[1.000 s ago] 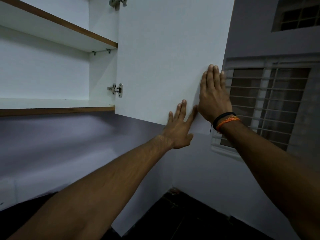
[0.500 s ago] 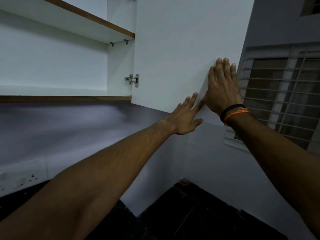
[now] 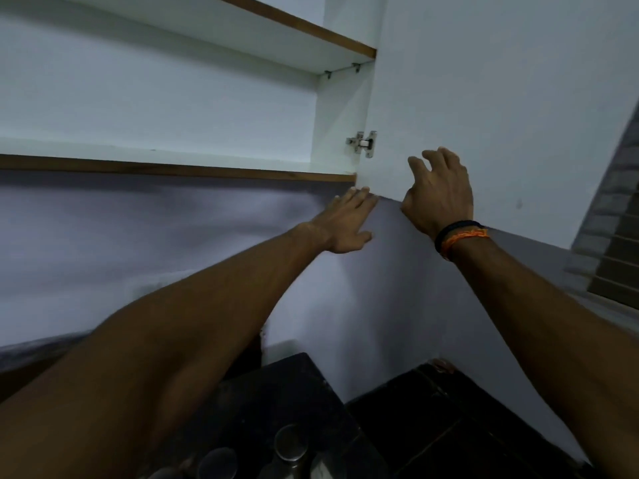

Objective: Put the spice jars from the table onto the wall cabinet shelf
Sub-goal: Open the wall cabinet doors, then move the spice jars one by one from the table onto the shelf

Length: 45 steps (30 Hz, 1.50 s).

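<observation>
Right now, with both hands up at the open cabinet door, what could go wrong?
1. The left hand has fingertips near the door's hinge corner; a swing could pinch them.
2. The jars stand right below the arms; a dropping elbow could knock them over.
3. The right hand only rests loosely, so the door could drift.

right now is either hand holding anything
No. Left hand touches the door's bottom edge; right hand lies open against its face.

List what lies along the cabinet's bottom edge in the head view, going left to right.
Lower shelf → hinge → left hand, fingertips at the door's bottom corner → right hand, on the open door → wristbands → window grille.
</observation>
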Motion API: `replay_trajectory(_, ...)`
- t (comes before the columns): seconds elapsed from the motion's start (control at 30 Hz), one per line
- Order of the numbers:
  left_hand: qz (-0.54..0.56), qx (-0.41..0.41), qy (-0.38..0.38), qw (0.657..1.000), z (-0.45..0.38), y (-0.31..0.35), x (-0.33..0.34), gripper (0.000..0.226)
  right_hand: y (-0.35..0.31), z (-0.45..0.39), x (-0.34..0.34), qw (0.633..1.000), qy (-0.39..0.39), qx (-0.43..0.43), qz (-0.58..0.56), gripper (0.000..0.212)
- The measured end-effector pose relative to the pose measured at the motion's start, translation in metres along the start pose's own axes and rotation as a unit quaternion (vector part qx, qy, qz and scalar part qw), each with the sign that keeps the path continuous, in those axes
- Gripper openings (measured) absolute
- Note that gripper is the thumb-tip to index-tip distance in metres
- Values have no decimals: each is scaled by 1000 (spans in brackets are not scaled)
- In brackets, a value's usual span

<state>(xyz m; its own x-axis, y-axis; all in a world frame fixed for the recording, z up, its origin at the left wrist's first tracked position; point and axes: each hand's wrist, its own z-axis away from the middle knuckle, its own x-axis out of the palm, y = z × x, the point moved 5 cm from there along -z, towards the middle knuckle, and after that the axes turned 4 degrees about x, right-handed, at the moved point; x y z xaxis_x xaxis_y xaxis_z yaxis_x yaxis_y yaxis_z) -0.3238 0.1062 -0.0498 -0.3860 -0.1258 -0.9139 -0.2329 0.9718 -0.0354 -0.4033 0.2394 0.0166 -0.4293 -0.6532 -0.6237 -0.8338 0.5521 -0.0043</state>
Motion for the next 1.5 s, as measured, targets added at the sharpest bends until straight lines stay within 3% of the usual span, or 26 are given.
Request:
replay_trajectory(0.3, -57, -137, -18, 989, 105, -99, -6, 76, -123, 13, 54, 985, -42, -75, -147, 51)
replay_trajectory(0.67, -59, -329, -43, 942, 261, -171, -4, 77, -271, 74, 122, 933, -149, -183, -271, 55)
replay_trajectory(1.17, 32, -532, -92, 841, 441, -145, 73, 79, -372, 229, 170, 824, -337, -320, -324, 54)
replay_trajectory(1.33, 75, -573, -108, 809, 494, -122, 107, 78, -387, 290, 177, 788, -390, -353, -320, 56)
replay_trajectory(1.5, 100, -598, -120, 786, 543, -104, 139, 77, -398, 353, 177, 750, -440, -385, -310, 44)
